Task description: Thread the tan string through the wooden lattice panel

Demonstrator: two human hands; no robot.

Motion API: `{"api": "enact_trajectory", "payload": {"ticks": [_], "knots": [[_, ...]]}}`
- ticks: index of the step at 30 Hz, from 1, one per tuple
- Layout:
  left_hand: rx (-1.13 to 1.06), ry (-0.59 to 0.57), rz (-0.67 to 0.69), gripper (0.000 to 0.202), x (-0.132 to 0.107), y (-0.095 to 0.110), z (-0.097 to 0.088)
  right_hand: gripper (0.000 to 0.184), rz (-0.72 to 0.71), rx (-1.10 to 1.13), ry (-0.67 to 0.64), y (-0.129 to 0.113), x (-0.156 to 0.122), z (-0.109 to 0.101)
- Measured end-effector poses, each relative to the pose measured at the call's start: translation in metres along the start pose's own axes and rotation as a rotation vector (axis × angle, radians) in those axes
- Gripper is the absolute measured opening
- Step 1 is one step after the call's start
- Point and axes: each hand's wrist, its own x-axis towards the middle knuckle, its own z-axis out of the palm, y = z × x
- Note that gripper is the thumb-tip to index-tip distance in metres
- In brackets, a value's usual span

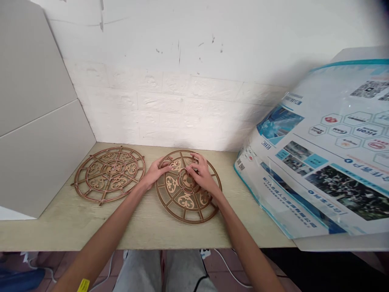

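Fingertips are spreading over the work rather than visibly clenching: the left hand [156, 172] and right hand [201, 174] are both pressing onto the upper half of a copper-coloured fretwork disc [185, 205], though whether either is grasping it I cannot tell. The disc is lying flat on a pale wooden shelf [146, 231], near a matching disc [109, 174]. The hands seem to be working near its hub, and the next move appears to call for steady fingertip control there.
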Motion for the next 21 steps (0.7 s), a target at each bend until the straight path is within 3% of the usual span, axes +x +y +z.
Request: {"api": "enact_trajectory", "payload": {"ticks": [13, 21], "knots": [[0.006, -0.008, -0.005, 0.068, -0.002, 0.001, 0.003, 0.032, 0.060, 0.024, 0.074, 0.007, 0.001, 0.009], [-0.019, -0.024, 0.000, 0.069, 0.001, -0.001, 0.001, 0.036, 0.031, 0.049, 0.127, 0.009, 0.001, 0.012]]}}
